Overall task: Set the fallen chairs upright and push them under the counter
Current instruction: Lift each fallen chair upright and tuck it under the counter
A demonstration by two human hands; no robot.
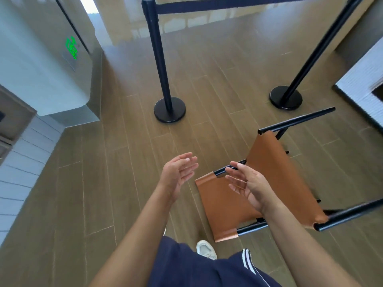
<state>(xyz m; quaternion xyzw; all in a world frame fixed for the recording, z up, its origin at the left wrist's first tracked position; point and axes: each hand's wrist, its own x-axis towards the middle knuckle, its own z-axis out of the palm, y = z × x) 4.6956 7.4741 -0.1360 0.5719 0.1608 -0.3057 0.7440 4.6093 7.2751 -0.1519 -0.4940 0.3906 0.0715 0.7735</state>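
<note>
A person is reaching with both hands, left (179, 175) and right (247, 186), spread and empty, toward a fallen chair (269, 183); its rigid black frame looks the surest grip, its tan leather likely slack.

The fallen chair (275, 177) lies on the floor (103, 183) to the right, the right hand (246, 187) above it and the left hand (178, 175) just to its left. Behind it stand the left stanchion (160, 65) and the right stanchion (310, 59), a belt (248, 3) strung between them. A sign (71, 48) sits on the wall at far left.
</note>
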